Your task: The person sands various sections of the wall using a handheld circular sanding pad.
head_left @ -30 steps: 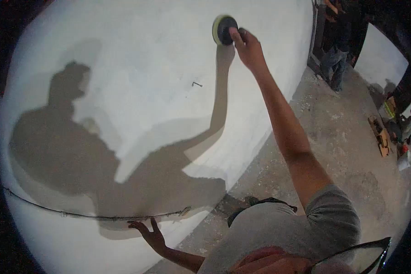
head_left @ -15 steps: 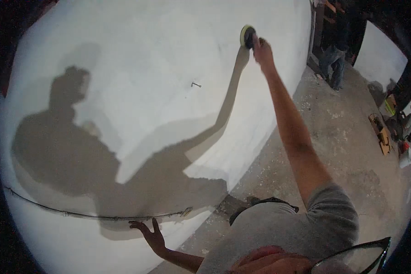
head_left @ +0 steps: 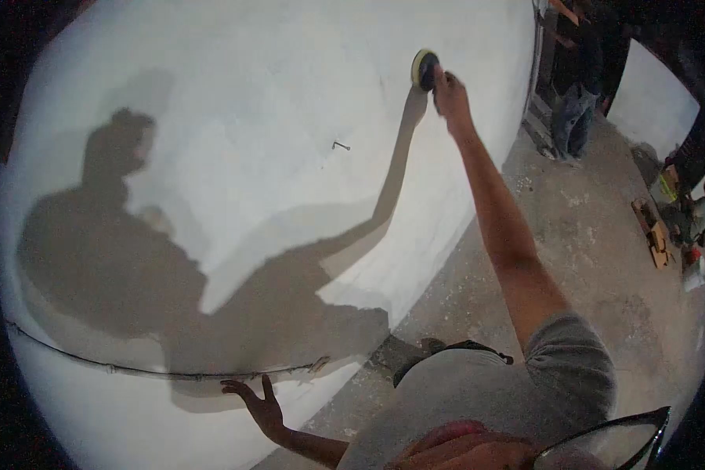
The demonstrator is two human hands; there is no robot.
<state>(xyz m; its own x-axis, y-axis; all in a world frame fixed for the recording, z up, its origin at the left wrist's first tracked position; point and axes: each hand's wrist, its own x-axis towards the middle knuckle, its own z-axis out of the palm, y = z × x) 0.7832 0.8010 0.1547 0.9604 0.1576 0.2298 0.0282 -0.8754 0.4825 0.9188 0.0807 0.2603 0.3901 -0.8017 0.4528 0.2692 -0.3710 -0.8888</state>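
Observation:
My right hand (head_left: 451,95) is closed on a round black pad with a pale yellow-green rim (head_left: 424,70), held up against the large white surface (head_left: 274,102). My left hand (head_left: 262,409) has its fingers spread and holds nothing; its fingertips are at the same surface, just below a thin dark cable (head_left: 204,375). Between the two hands a small bent metal piece (head_left: 341,146) sticks out of the white surface. My shadow covers much of its left and middle part.
Another person (head_left: 576,102) stands at the upper right, near a white panel (head_left: 654,102). On the grey floor (head_left: 556,227) at the right lie brown pieces (head_left: 653,233), with a white container (head_left: 693,270) beside them.
The pad in my right hand has moved right and down across the white surface, then slightly lower. My left hand has stayed nearly in place. The other person's legs have shifted a little.

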